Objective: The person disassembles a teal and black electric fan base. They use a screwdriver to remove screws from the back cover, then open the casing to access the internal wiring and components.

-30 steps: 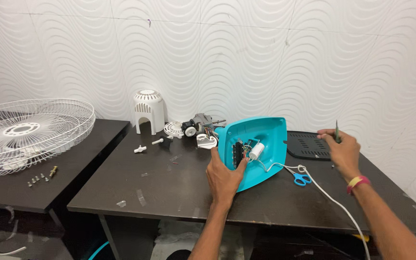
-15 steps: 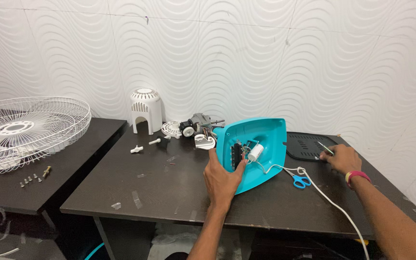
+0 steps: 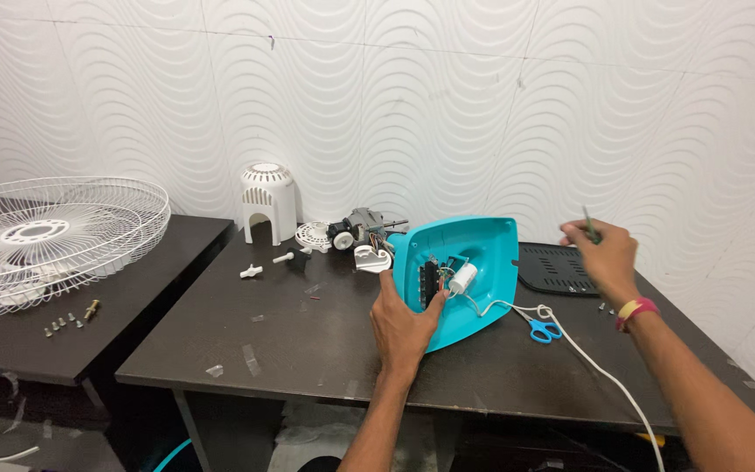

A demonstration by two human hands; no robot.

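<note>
The teal fan base (image 3: 474,253) stands tipped on its edge near the middle of the dark table (image 3: 308,350), its open underside facing the person, with a black switch block, coloured wires and a small white capacitor (image 3: 462,278) showing inside. The left hand (image 3: 404,323) is pressed against the base's near left edge, fingers closed around that rim and thumb up beside the switch block, holding it in this tilt. The right hand (image 3: 603,253) is raised above the table to the right of the base, well apart from it, fingers pinched together on a thin dark tool (image 3: 588,224) whose tip points up; what kind of tool it is I cannot make out. A pink and yellow band sits on that wrist.

A white cord (image 3: 587,358) runs out of the base and off the near right edge of the table. Blue-handled scissors (image 3: 542,329) lie just beside the cord. A black grille plate (image 3: 557,267) lies flat behind the right hand. Behind the base are the bare motor (image 3: 358,230) and a white motor cover (image 3: 268,201), with small white knobs nearby. On the lower table to the left rests a white wire guard (image 3: 54,232), a few screws (image 3: 67,322) in front of it.
</note>
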